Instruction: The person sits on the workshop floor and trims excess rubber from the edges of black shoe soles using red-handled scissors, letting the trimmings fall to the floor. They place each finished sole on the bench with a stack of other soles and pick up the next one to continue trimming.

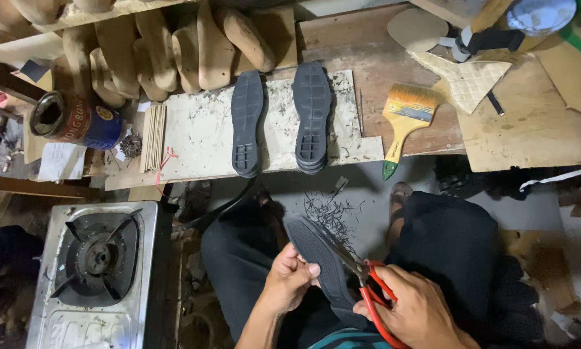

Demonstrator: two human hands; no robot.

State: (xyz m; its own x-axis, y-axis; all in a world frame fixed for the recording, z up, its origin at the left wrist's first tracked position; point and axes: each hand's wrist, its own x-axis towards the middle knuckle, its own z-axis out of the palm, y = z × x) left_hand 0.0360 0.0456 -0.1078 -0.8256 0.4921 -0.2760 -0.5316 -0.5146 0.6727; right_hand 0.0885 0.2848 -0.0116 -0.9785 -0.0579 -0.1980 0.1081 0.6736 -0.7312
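Low in the middle of the frame, your left hand (289,279) is clenched around the dark rubber shoe sole (323,268), fingers wrapped over its left edge with the thumb on top, holding it tilted above your lap. Your right hand (420,310), at the lower right, grips the red handles of the scissors (361,274), fingers closed through the loops; the metal blades lie along the sole's right edge, touching it. Thin dark trimmings (326,210) are scattered on the grey floor just above the sole, between your knees. Higher up, on the white scuffed board (200,132) that tops the table, two more dark soles lie side by side, treads up: the left sole (247,123) and the right sole (312,116), which sits on a small stack. Behind them, at the upper left, wooden shoe lasts (193,45) lean in a row. A paintbrush (403,123) with a yellow handle rests right of the board, its green tip hanging over the table edge. A tin can (77,119) lies on its side at the far left, and a gas stove (100,271) fills the lower left corner.
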